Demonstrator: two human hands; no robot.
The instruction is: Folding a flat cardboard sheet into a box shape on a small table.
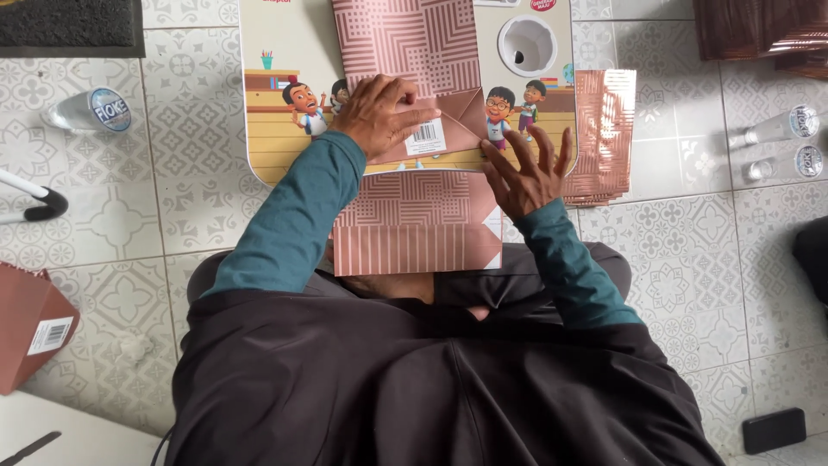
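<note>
Your left hand [384,114] lies flat on the paper bag [414,173], fingers [423,115] pressed together along the folded flap at its middle. Your right hand [528,177] hovers at the bag's right edge, fingers spread and holding nothing that I can see.

The bag lies in the upper centre of the frame, across a small lap bench [285,129] with cartoon pictures, and hangs off its near edge towards your lap. Its long axis runs straight up and down the frame, one end pointing away from you, the other at your body. The triangular fold points to the right.

To crease well, I judge you should keep the left palm pinning the flap so the paper cannot slide, then bring the right fingertips onto the fold and run them outward along the line. Keep the edges square with the bag's sides.

A stack of similar bags [604,138] waits just right of the bench.
</note>
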